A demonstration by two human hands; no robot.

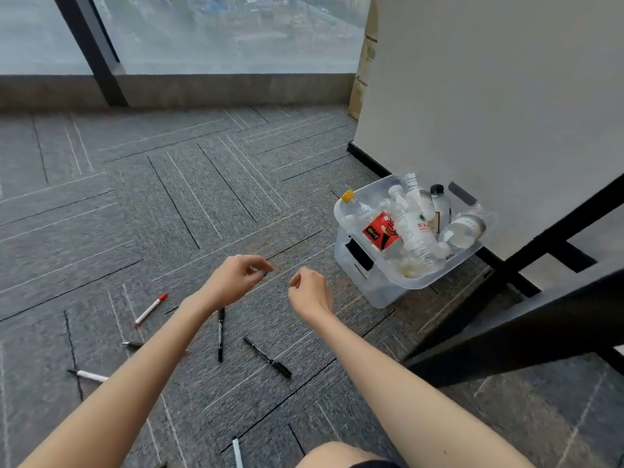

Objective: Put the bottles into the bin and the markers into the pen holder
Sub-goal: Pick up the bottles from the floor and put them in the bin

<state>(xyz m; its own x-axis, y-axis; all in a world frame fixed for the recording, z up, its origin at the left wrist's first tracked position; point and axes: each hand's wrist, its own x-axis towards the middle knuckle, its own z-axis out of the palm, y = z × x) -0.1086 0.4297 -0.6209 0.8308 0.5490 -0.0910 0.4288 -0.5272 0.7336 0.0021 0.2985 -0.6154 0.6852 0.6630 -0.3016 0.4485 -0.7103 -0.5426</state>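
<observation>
Both hands hang in the air over the grey carpet floor (202, 204), close to each other but not touching. The left hand (236, 278) has its fingers loosely curled; its grip is released and nothing is in it. The right hand (309, 292) is the same, thumb and first finger near each other with nothing between them. The clear plastic bin (381, 288) stands on the floor to the right of the right hand, near it, and just beside the black lower edge of the white wall (472, 96). It is filled above its rim with clear plastic bottles (413, 228), and one bottle with a yellow cap (347, 196) reaches over the left rim. The markers lie on the carpet around the forearms, apart from each other: a white marker with a red cap (150, 309) left of the left wrist, a black marker (221, 334) with its upper end hidden behind this wrist, a second black marker (268, 359) between the two forearms, a white marker with a black tip (88, 375) at the outer side of the left forearm, and one white marker at the bottom edge (237, 452). Black frame bars (506, 346) cross the floor on the right, near the bin. A wide stretch of carpet lies between the hands and the low brown ledge (219, 89) under the window.
</observation>
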